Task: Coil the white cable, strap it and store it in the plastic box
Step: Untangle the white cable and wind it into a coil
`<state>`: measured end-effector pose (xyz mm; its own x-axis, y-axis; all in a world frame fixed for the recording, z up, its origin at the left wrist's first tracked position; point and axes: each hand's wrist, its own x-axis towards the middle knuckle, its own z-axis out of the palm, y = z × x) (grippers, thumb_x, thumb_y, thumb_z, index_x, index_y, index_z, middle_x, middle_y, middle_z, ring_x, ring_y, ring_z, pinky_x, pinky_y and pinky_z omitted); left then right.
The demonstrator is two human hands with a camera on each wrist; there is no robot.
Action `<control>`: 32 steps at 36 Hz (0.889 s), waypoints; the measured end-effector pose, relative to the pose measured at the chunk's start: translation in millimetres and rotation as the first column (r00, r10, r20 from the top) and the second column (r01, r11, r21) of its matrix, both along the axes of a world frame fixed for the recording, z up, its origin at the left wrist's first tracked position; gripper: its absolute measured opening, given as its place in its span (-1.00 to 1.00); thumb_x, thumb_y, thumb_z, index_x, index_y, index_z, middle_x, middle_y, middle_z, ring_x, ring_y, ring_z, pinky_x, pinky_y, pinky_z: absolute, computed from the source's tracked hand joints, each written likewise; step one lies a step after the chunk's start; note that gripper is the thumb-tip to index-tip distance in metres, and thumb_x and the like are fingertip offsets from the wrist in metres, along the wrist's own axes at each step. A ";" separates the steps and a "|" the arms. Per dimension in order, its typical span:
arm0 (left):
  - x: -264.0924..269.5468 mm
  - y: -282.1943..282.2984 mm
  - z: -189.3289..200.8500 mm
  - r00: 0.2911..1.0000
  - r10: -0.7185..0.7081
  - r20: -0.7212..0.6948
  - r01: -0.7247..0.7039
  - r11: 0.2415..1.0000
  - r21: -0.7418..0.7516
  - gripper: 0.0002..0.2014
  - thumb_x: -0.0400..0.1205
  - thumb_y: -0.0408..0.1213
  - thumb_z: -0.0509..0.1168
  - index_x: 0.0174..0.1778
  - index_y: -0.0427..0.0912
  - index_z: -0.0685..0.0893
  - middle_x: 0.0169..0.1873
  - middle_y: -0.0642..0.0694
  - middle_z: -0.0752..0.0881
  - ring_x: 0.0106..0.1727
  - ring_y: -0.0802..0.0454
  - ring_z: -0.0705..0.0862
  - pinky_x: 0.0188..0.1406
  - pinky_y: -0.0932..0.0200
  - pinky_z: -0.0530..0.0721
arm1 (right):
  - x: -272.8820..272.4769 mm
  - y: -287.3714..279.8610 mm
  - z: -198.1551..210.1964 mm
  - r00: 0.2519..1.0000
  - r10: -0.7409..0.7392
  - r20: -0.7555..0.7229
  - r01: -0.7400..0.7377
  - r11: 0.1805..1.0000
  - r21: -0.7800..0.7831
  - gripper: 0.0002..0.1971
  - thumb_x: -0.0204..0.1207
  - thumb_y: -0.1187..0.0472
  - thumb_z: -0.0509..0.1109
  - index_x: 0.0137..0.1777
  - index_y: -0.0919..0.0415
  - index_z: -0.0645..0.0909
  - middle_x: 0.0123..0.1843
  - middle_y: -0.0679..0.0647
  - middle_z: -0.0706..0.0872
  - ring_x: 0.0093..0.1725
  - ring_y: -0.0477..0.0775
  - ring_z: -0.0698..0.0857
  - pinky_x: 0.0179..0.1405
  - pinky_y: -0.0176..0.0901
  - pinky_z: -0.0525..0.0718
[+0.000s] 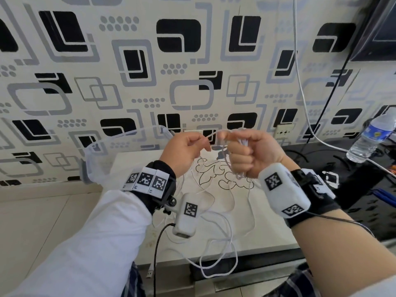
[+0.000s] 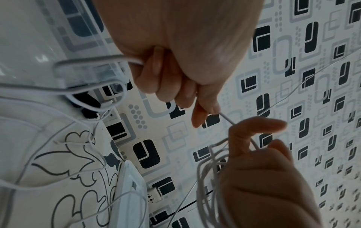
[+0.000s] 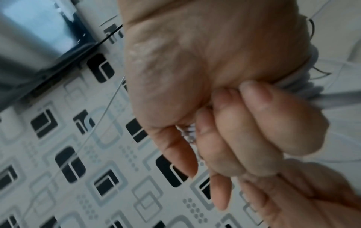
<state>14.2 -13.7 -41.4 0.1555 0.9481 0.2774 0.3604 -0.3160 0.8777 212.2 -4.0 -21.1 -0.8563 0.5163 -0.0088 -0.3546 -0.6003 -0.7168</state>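
I hold both hands up over the table in the head view. My right hand [image 1: 239, 152] is a fist round several loops of the white cable [image 1: 227, 239]; the coil [image 2: 205, 177] hangs below the fingers, and its strands [image 3: 188, 132] show inside the fist. My left hand [image 1: 204, 142] pinches a strand of the same cable [image 2: 226, 118] that runs across to the right hand, with more cable passing through its curled fingers. The rest lies in loose loops on the table and over its front edge. The clear plastic box [image 1: 100, 155] stands open at the table's back left.
The white table [image 1: 274, 224] with a black floral print stands against a patterned wall. A water bottle [image 1: 371, 136] stands on the dark surface to the right, under a monitor [image 1: 381, 28]. Another white cable [image 1: 300, 82] hangs down the wall past a socket [image 1: 284, 131].
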 end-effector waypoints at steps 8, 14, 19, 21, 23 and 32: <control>8.8 -8.5 1.1 0.977 -0.159 -0.140 0.150 0.986 -0.074 -0.76 0.75 -0.24 0.21 -0.02 -0.15 0.80 -0.70 0.21 0.41 -0.60 0.25 0.38 -0.48 0.44 0.34 | 8.1 6.7 -5.4 0.860 -0.445 -0.250 0.365 0.878 -0.309 -0.67 0.60 0.30 0.06 0.19 0.28 0.62 -0.62 -0.11 0.12 -0.64 -0.13 0.06 -0.65 -0.36 0.06; 21.7 -14.9 -0.3 0.956 -0.230 -0.182 0.214 0.971 -0.102 -0.80 0.70 -0.22 0.28 -0.08 0.05 0.83 -0.49 -0.06 0.47 -0.42 0.00 0.37 -0.31 0.14 0.42 | 11.9 12.6 -8.3 0.632 -0.752 -0.190 0.584 0.622 -0.522 -0.59 0.51 0.42 0.04 0.26 0.34 0.60 -0.67 -0.05 0.19 -0.73 -0.08 0.18 -0.74 -0.30 0.23; 25.7 -19.7 -0.6 0.917 -0.300 -0.262 0.274 0.953 -0.130 -0.79 0.71 -0.23 0.27 -0.02 -0.05 0.84 -0.60 0.19 0.52 -0.53 0.22 0.37 -0.41 0.35 0.42 | 17.3 13.1 -1.3 0.464 -0.876 -0.129 0.676 0.445 -0.588 -0.61 0.57 0.40 0.01 0.29 0.49 0.51 -0.64 -0.04 0.30 -0.72 -0.08 0.29 -0.69 -0.30 0.44; 26.0 -20.9 0.2 0.906 -0.318 -0.280 0.286 0.947 -0.149 -0.79 0.71 -0.25 0.27 -0.01 -0.06 0.84 -0.62 0.27 0.54 -0.54 0.25 0.39 -0.41 0.42 0.41 | 22.1 14.5 0.8 0.409 -0.902 -0.137 0.668 0.399 -0.628 -0.66 0.63 0.38 0.02 0.23 0.49 0.55 -0.54 0.05 0.56 -0.63 -0.01 0.55 -0.51 -0.15 0.68; 25.7 -22.2 1.7 0.896 -0.322 -0.306 0.287 0.945 -0.154 -0.80 0.71 -0.25 0.28 -0.01 -0.05 0.84 -0.56 0.34 0.60 -0.49 0.29 0.48 -0.38 0.47 0.42 | 26.2 14.9 1.2 0.391 -0.906 -0.164 0.684 0.405 -0.607 -0.62 0.67 0.36 -0.04 0.09 0.50 0.61 -0.24 0.27 0.80 -0.32 0.18 0.80 -0.02 0.05 0.77; 19.0 -21.6 5.9 0.932 -0.246 -0.265 0.243 0.969 -0.044 -0.84 0.56 -0.07 0.32 -0.13 0.16 0.82 -0.22 -0.26 0.78 -0.14 -0.33 0.67 -0.02 -0.27 0.68 | 28.3 23.8 -11.8 0.526 -0.844 0.109 0.840 0.495 -0.223 -0.58 0.74 0.23 -0.06 0.56 -0.08 0.19 0.28 0.16 0.74 0.33 0.33 0.65 0.40 0.66 0.20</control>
